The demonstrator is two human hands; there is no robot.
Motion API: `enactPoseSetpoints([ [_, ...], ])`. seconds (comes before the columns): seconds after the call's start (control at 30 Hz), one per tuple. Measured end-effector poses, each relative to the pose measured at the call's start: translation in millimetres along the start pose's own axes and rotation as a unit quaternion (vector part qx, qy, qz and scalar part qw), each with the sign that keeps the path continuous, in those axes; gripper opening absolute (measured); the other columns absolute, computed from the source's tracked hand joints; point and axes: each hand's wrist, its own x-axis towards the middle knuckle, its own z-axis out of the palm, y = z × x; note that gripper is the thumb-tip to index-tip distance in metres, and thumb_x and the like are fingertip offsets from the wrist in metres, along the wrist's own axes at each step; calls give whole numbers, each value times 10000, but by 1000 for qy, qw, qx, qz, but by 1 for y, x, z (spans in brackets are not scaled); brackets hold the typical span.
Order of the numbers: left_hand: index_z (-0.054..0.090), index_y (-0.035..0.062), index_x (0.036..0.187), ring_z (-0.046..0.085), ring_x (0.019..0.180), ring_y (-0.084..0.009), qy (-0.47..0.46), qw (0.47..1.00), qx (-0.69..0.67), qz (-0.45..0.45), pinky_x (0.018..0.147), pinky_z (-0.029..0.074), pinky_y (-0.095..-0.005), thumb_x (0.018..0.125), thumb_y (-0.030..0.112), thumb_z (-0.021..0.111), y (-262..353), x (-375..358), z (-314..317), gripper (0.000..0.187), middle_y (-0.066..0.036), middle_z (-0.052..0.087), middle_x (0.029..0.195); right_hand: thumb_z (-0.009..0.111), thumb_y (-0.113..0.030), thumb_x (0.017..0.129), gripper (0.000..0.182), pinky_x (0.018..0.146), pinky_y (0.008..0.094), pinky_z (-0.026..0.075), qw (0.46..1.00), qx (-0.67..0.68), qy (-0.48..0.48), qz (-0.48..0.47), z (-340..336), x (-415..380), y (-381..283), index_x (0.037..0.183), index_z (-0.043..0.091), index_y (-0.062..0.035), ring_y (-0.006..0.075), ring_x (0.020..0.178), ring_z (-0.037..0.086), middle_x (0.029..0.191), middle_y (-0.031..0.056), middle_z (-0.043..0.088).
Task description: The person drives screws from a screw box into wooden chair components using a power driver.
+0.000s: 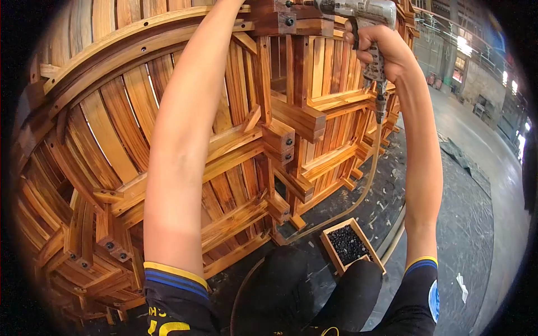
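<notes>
My right hand (pixel 378 50) is wrapped round the handle of a grey air-powered driver (pixel 358 10) at the top of the view. The driver lies level, its tip pointing left at a dark wooden block (pixel 272 22) with a black bolt (pixel 289 22) in it. A hose (pixel 374 162) hangs from the base of the handle. My left arm (pixel 188 129) reaches up past the slatted wooden furniture, and the left hand is cut off by the top edge.
Stacked wooden slatted frames (pixel 117 123) fill the left and middle. On the dark floor sheet (pixel 459 235) stands a wooden box (pixel 330 246) of small black parts, close to my knees. The hose curves across the floor. A white scrap (pixel 462 287) lies at the right.
</notes>
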Motion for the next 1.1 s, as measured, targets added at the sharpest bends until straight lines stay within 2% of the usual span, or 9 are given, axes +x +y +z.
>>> enactPoseSetpoints([
  [0.03,631,9,947,563,615,-167,19,998,57,10,534,472,-301,860,214,570,1,-2,0,230,-85,613,760,463,33,608,286,420,249,331,1000,-6,-3,-3,2,-2,-4,874,562,2,93,436,379,815,53,570],
  [0.07,631,9,947,563,615,-167,17,998,54,10,534,472,-301,860,214,570,2,-10,-3,230,-85,613,760,462,33,608,296,425,244,327,1000,-12,-7,-5,3,-4,-6,882,567,-1,92,435,377,812,51,570],
  [0.13,604,29,831,445,517,-103,-25,999,6,-24,463,402,-238,862,195,568,5,-29,-11,173,-30,519,651,463,28,603,303,431,240,323,1000,-4,-17,-19,-2,3,-1,883,574,-4,92,432,370,806,48,572],
  [0.23,578,44,785,401,490,-81,-30,998,60,4,438,359,-218,865,188,566,5,-33,-18,165,-12,483,620,465,26,599,301,430,249,328,1000,-9,-25,-16,0,3,0,877,576,-7,93,432,362,808,47,578],
  [0.53,565,39,785,373,483,-73,-58,998,40,6,423,332,-215,858,172,578,5,-31,-15,152,-6,456,603,471,21,602,292,440,257,352,1000,-7,-20,-20,4,2,-2,875,570,-13,87,440,385,811,45,586],
  [0.67,566,39,789,369,481,-72,-41,998,-46,-4,422,321,-209,861,178,574,3,-36,-14,157,-6,441,595,470,23,604,301,437,250,343,1000,-15,-20,-16,2,5,-1,886,563,-22,89,441,383,820,36,577],
  [0.77,578,31,792,388,485,-88,-47,999,0,-7,432,335,-221,866,163,558,2,-23,-14,153,-16,451,597,470,25,606,296,435,245,337,999,-20,-28,-21,1,7,0,884,560,-23,88,442,382,820,29,569],
  [0.83,610,15,812,459,515,-136,-44,998,35,29,465,395,-266,868,161,540,-4,-4,-7,172,-43,507,629,470,26,608,290,434,244,335,998,-19,-45,-28,2,6,-2,880,558,-22,87,443,382,816,25,566],
  [1.1,655,17,865,544,594,-184,-20,996,59,62,529,447,-338,855,167,538,-9,7,-4,190,-92,591,709,475,28,622,285,434,250,340,1000,-27,5,5,2,11,2,889,564,-20,87,442,384,802,25,567],
])
